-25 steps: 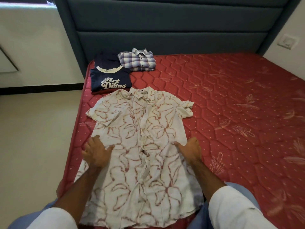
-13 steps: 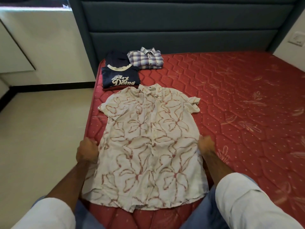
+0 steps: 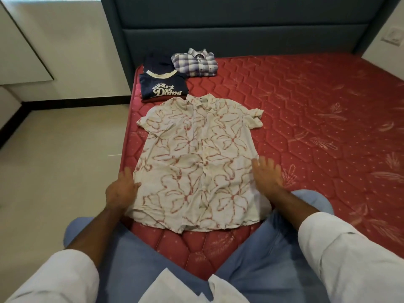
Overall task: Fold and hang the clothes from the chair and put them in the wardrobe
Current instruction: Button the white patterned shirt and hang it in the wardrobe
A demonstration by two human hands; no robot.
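While collar points headboardward, floral shirt [image 3: 197,162] lies lengthwise — apparently flat.

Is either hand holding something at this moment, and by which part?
Nothing is held. The left hand rests flat at the left side edge of the floral shirt; the right hand lies open at its right side edge.

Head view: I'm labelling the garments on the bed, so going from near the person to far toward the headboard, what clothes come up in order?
White floral shirt, spread flat between the hands → navy printed T-shirt, folded → plaid shirt, folded, nearest the headboard.
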